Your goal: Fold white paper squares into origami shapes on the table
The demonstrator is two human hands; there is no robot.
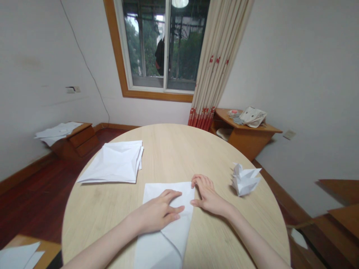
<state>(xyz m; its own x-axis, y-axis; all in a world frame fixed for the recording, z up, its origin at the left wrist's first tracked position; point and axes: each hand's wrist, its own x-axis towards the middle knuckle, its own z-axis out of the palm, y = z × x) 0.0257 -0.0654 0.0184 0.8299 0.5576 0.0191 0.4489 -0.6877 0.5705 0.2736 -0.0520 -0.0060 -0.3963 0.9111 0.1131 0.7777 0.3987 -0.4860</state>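
Observation:
A folded sheet of white paper (157,252) lies on the round table in front of me, with a slanting flap edge across its lower part. My left hand (159,211) rests flat on the middle of this sheet, its fingers spread and pointing right. At the sheet's upper right edge is my right hand (209,196); its bent fingers touch near the corner, while the thumb touches lower down the same edge, apart from the fingers. Neither hand is closed around anything.
A stack of folded white paper (116,162) sits at the table's left. Several pointed folded paper pieces (244,181) stand on the right. Beyond the round table (176,149) are a small cabinet with papers (81,138) and a corner desk (246,136).

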